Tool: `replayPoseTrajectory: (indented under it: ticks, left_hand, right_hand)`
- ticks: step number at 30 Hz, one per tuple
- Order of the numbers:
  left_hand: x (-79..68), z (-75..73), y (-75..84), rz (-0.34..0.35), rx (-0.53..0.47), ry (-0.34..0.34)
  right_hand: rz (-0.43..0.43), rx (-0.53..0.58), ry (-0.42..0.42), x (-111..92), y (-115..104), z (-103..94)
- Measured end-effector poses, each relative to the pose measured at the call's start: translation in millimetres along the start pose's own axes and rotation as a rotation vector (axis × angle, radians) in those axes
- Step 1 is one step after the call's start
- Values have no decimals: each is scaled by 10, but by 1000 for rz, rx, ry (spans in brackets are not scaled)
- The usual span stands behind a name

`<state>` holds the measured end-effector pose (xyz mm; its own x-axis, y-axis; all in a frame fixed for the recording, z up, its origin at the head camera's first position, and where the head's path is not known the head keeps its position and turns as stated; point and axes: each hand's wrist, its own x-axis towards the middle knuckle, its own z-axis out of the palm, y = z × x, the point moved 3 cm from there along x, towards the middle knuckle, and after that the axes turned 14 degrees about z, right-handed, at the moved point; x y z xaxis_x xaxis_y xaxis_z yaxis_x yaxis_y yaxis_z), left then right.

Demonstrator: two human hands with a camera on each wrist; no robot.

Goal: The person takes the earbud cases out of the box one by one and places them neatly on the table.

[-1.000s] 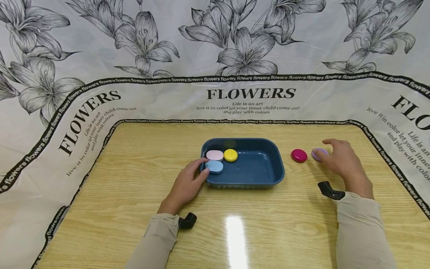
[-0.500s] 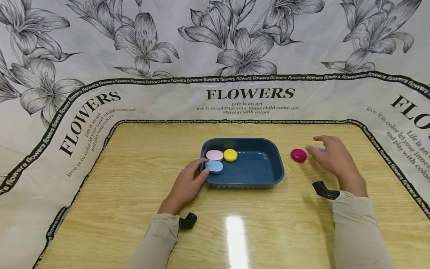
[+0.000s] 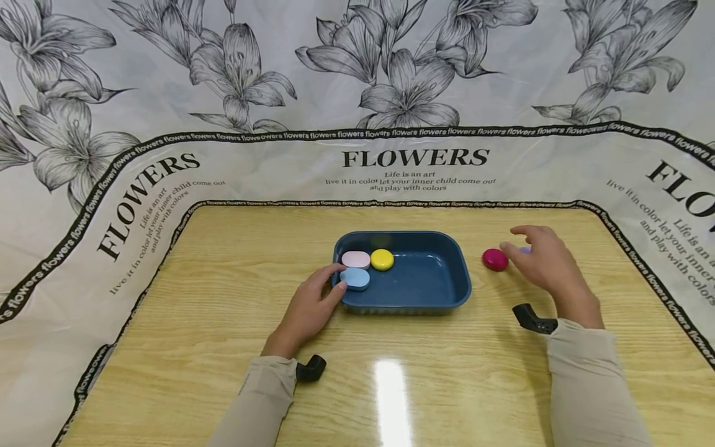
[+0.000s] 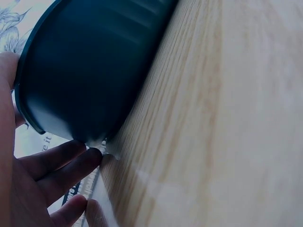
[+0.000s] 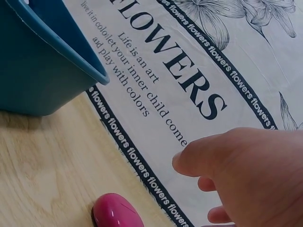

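A dark blue rectangular bin (image 3: 413, 310) sits on the table. My left hand (image 3: 306, 310) grips its left wall, thumb and a finger over the rim; in the left wrist view the other fingertips are by the bin's outside (image 4: 85, 71). Inside at the left lie a pink oval piece (image 3: 355, 259), a light blue oval piece (image 3: 355, 279) and a yellow round piece (image 3: 382, 259). My right hand (image 3: 544, 264) hovers right of the bin, fingers apart and holding nothing. Its thumb is beside a glossy magenta round piece (image 3: 494, 260). Behind it, a purple piece (image 3: 525, 249) is mostly hidden.
The wood-grain table (image 3: 223, 279) is bordered at the back and sides by a white flower-printed cloth (image 3: 268, 167). Black wrist mounts (image 3: 534, 318) stick out near both sleeves.
My right hand has moved left from the purple piece towards the magenta one, partly covering the purple one. The left hand and the bin have stayed in place.
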<state>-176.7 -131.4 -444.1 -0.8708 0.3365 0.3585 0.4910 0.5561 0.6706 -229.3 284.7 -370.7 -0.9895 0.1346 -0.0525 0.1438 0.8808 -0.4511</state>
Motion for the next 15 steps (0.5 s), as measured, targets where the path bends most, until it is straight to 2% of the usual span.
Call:
replayPoseTrajectory:
  ticks: [15]
  left_hand:
    - [-1,-9,2,19,-11,6]
  right_hand:
    - [-30,-11,-17,-23,-143,81]
